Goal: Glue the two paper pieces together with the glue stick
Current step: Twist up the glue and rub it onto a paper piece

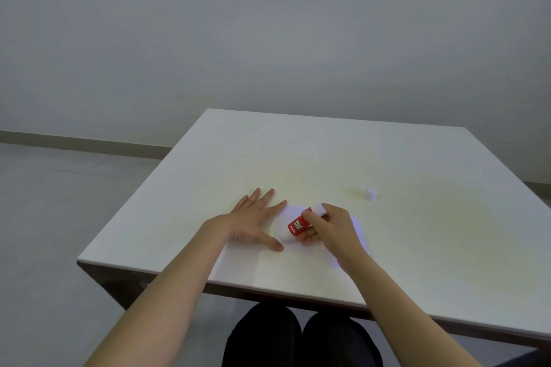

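My right hand (334, 225) grips a red glue stick (299, 224) with white ends, tilted so its lower end touches a white paper piece (290, 211). My left hand (255, 217) lies flat with fingers spread, pressing on the left part of that paper. A second pale sheet (359, 229) shows to the right, partly hidden under my right hand. The papers are hard to tell from the white table (298, 152). The glue stick's white cap (371, 194) stands on the table, apart, to the upper right.
The table's near edge (226, 284) runs just in front of my knees. Grey floor lies to the left and a plain wall stands behind the table.
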A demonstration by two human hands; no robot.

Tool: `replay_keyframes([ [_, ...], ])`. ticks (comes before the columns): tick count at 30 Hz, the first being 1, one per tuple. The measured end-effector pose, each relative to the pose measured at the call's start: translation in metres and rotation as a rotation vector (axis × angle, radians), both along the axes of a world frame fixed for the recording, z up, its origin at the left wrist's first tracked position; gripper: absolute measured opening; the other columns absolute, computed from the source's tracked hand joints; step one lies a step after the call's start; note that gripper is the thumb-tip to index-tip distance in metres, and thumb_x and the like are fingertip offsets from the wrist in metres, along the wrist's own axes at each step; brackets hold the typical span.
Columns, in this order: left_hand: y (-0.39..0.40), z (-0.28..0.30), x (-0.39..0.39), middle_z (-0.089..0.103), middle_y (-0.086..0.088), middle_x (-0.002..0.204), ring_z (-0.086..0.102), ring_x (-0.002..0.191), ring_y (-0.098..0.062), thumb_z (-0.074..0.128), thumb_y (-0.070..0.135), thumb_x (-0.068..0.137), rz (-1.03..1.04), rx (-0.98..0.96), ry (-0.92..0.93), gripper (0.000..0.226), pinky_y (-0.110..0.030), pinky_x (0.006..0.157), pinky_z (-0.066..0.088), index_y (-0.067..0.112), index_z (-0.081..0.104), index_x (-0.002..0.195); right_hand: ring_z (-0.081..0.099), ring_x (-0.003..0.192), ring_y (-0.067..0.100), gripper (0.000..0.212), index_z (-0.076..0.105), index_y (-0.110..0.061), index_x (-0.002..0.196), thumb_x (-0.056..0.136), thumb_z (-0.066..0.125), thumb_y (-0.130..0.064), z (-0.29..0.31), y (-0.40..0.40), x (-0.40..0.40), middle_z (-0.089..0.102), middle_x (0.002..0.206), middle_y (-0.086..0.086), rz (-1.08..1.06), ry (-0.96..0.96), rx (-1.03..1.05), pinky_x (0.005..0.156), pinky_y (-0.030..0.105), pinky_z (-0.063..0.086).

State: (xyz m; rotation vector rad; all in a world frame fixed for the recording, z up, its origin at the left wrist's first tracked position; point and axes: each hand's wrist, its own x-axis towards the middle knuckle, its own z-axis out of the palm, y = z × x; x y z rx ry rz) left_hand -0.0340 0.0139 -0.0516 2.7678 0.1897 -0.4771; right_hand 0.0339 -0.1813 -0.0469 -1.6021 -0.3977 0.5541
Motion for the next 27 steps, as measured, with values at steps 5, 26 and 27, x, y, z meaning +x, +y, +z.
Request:
replay_keyframes([
  [5,-0.001,0.000,-0.001,-0.024,0.007,0.158,-0.030,0.142,-0.018,0.063,0.066,0.072,0.000,0.010,0.000,0.105,-0.039,0.115,-0.017,0.042,-0.005,0.149,0.075,0.070,0.027,0.014,0.067,0.000,0.078,0.082,0.057,-0.009,0.007,0.000,0.015,0.076,0.075,0.015,-0.146,0.010,0.009,0.067,0.036,0.061],
  [26,0.002,-0.004,0.002,-0.024,0.006,0.158,-0.030,0.142,-0.019,0.062,0.068,0.070,-0.002,0.015,-0.011,0.107,-0.038,0.114,-0.018,0.041,-0.005,0.149,0.066,0.048,0.028,0.014,0.060,0.004,0.074,0.079,0.057,-0.009,0.002,-0.016,0.016,0.069,0.055,0.013,-0.046,0.021,-0.115,0.050,0.035,0.055],
  [27,0.001,-0.005,0.002,-0.024,0.006,0.158,-0.030,0.143,-0.019,0.062,0.068,0.070,-0.002,0.015,-0.012,0.107,-0.038,0.114,-0.017,0.042,-0.005,0.149,0.066,0.047,0.028,0.014,0.060,0.004,0.074,0.079,0.057,-0.009,0.003,-0.015,0.016,0.069,0.054,0.013,-0.039,0.008,-0.122,0.048,0.033,0.054],
])
